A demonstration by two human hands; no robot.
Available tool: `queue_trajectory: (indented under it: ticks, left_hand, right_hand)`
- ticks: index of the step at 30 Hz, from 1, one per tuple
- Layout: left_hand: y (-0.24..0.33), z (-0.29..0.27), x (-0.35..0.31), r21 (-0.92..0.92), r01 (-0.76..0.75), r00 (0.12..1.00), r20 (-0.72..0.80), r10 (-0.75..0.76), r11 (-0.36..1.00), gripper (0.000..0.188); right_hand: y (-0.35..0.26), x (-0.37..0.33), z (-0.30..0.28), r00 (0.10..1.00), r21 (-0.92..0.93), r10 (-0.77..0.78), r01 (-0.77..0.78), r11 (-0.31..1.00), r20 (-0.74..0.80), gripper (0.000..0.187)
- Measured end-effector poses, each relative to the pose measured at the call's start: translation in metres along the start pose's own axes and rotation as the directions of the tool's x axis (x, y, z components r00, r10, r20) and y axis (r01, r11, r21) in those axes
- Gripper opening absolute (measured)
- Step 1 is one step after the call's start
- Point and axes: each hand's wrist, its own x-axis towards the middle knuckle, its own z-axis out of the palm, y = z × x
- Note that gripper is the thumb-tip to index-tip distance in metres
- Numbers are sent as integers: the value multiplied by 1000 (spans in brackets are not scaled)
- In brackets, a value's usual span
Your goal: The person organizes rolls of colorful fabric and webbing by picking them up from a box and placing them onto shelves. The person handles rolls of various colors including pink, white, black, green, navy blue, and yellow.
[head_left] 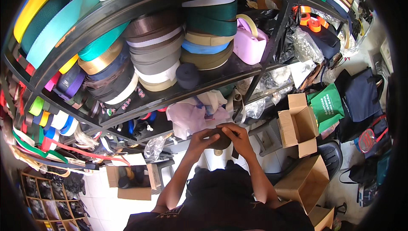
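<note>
In front of my body both hands hold a small dark roll of webbing tape (222,143). My left hand (202,141) grips its left side, with the thumb and fingers bent against it. From the right, my right hand (239,138) closes around the roll's top and side. A small tan piece (218,152) shows just below the roll; what it belongs to is unclear. Beyond my hands, crumpled pale pink plastic (189,114) lies at the lower shelf. A dark navy roll of webbing (188,76) stands near the edge of the shelf above.
A black metal rack (170,87) spans the far side, stacked with coloured webbing rolls (157,54) and a lilac container (250,44). Open cardboard boxes stand at right (304,124) and lower left (138,180). A green bag (326,107) and dark bags (361,93) lie far right.
</note>
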Motion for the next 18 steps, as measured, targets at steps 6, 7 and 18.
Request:
queue_trajectory:
  ticks: [6, 7, 18]
  left_hand:
    - [-14, 44, 11, -262, -129, 956, -290, 49, 956, 40]
    - [-16, 54, 13, -335, -197, 932, -355, 70, 921, 39]
    - [13, 89, 14, -71, -219, 964, -171, 204, 973, 50]
  right_hand:
    - [9, -5, 5, 970, 118, 45, -17, 993, -239, 26]
    - [10, -6, 9, 934, 91, -15, 51, 995, -358, 27]
    - [3, 2, -65, 989, 167, 46, -22, 986, -138, 29]
